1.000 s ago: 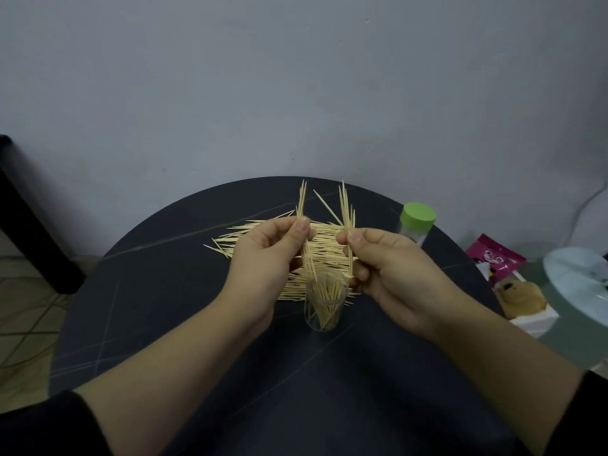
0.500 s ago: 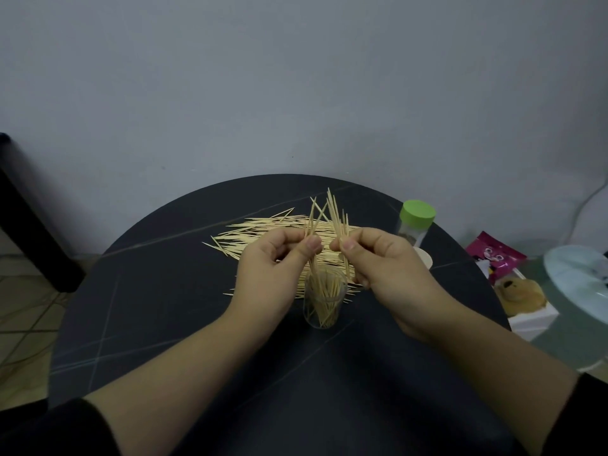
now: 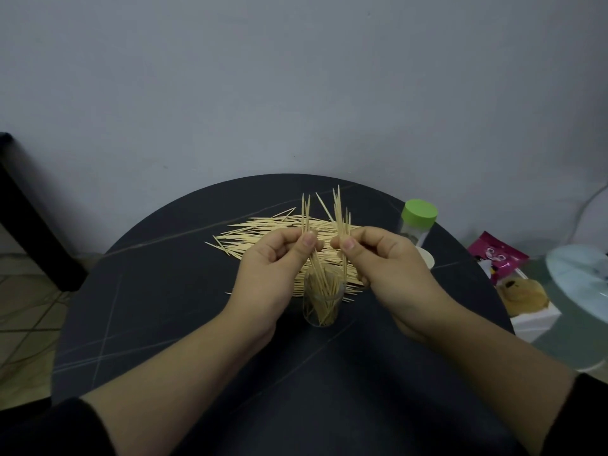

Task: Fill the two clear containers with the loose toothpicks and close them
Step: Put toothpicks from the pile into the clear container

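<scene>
A small clear container [image 3: 322,306] stands open on the round black table [image 3: 171,311], partly filled with toothpicks. My left hand [image 3: 269,274] pinches a few upright toothpicks [image 3: 306,215] just above its mouth. My right hand [image 3: 391,274] pinches another small bunch [image 3: 340,213] beside them, lower ends pointing into the container. Behind my hands lies the pile of loose toothpicks [image 3: 263,235]. A second clear container with a green lid [image 3: 419,213] stands shut at the right, with a pale round lid [image 3: 427,258] lying near it.
Off the table's right edge are a pink packet [image 3: 496,258], a white box with a brown item [image 3: 523,297] and a glass-topped surface [image 3: 579,284]. A dark furniture leg [image 3: 29,218] stands at the left. A grey wall is behind.
Both hands stay over the open container with their bunches. They dipped closer together half a second ago and have since spread slightly apart, the toothpick tips upright again.
</scene>
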